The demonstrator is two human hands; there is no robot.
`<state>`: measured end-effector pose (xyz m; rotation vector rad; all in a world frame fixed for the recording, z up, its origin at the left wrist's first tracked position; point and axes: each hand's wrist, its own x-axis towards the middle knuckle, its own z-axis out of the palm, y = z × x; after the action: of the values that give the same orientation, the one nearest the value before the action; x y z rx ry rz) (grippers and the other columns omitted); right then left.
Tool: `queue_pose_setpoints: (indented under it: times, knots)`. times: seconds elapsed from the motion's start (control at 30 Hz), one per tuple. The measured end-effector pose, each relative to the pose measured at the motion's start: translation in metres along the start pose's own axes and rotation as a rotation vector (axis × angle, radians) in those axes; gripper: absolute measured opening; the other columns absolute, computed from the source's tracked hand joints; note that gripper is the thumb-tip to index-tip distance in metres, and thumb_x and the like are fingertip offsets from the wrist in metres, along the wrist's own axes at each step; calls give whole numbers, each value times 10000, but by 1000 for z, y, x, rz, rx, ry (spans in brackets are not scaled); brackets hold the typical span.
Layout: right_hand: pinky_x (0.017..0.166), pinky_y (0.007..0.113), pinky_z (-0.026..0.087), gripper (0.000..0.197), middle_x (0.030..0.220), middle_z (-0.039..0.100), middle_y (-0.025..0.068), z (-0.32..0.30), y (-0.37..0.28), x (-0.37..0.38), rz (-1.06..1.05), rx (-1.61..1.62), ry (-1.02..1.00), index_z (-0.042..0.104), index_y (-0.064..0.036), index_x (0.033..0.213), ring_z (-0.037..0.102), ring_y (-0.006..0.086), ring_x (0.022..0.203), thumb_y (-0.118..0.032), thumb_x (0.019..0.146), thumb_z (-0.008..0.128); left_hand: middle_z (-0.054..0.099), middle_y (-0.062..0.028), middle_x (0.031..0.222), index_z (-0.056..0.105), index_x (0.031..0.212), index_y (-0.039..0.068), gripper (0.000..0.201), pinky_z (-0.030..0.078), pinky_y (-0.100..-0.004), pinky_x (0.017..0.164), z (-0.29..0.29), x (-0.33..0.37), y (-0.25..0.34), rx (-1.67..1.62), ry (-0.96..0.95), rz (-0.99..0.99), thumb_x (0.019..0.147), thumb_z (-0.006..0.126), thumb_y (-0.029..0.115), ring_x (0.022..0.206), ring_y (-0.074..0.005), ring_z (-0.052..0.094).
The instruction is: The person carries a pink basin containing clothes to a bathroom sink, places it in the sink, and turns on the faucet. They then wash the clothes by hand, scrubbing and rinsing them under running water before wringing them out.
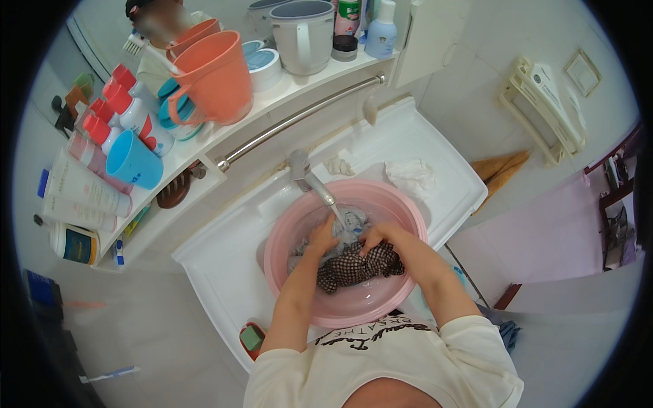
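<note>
A pink basin [273, 255] sits in the white sink, with water and wet clothes in it. A brown-and-cream checked cloth [354, 268] lies bunched across its near half. Behind that is a grey-white cloth [354, 219], under the thin stream from the metal faucet [314, 183]. My right hand [382, 236] is closed on the upper right part of the checked cloth, its fingertips bent into the folds. At the basin's left side, my left hand [323, 236] rests against the grey-white cloth, fingers stretched and thumb apart. Some of its fingertips are hard to make out.
A white crumpled cloth [411, 177] lies on the sink's far right ledge. Green soap in a red dish [252, 338] stands at the near left corner. Above, a shelf [265, 95] carries an orange mug [216, 78], a blue cup [135, 160] and several bottles. A metal rail [306, 122] runs below.
</note>
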<state>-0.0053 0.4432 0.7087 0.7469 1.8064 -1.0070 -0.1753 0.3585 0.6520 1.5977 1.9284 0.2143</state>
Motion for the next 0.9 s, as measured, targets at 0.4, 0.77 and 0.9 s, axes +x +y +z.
queue_pose_setpoints:
  times: [0.4, 0.77, 0.9]
  knots:
    - [868, 243, 361, 477, 1097, 535, 31, -62, 5, -125, -474, 480, 211, 469, -26, 1191, 456, 110, 1004, -341, 840, 543, 528, -193, 1118, 474, 1195, 120, 601, 382, -373, 894, -39, -44, -7, 189, -587, 115, 627, 631, 236, 1045, -316, 496]
    - [732, 228, 401, 272, 827, 546, -35, -48, -7, -65, -552, 623, 299, 570, -119, 889, 495, 64, 824, -378, 807, 584, 528, -155, 1140, 533, 1136, 44, 691, 381, -360, 885, -32, -94, 28, 208, -951, 184, 646, 615, 525, 1062, -293, 482]
    - [820, 303, 399, 300, 950, 584, 41, -32, 17, 29, -401, 291, 558, 584, -123, 984, 514, 164, 933, -349, 789, 600, 534, -140, 1130, 573, 1091, 69, 640, 375, -348, 871, -34, -96, 37, 371, -873, 217, 696, 553, 573, 1046, -288, 478]
